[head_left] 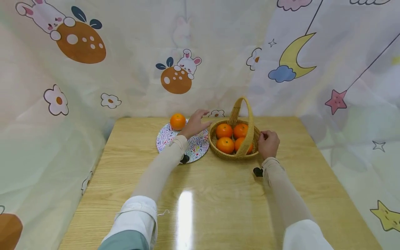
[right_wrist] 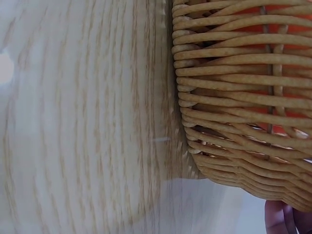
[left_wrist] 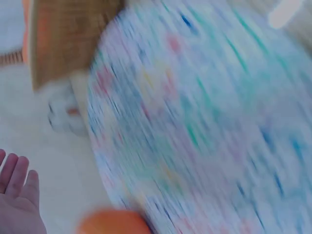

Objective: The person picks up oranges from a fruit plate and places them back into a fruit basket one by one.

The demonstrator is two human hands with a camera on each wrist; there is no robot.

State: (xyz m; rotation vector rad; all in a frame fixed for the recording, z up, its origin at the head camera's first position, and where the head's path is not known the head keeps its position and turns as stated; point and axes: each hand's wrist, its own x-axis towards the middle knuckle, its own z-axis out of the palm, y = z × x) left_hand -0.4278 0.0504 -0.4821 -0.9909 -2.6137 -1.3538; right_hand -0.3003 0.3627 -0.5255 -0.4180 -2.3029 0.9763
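My left hand reaches over a round plate with multicoloured speckles, fingers extended and thumb apart, nothing between them. An orange mandarin sits on the plate's back left part, just left of that hand. To the right of the plate stands a woven wicker basket with a tall arched handle, several mandarins inside it. At the basket's right rim, my right hand pinches the edge with thumb and fingers. The right wrist view shows its fingertips against the wicker, the rest out of frame.
All of this stands near the back edge of a light wooden table. A printed cloth with rabbits, flowers and stars hangs behind and along both sides. Small black devices are strapped under the wrists.
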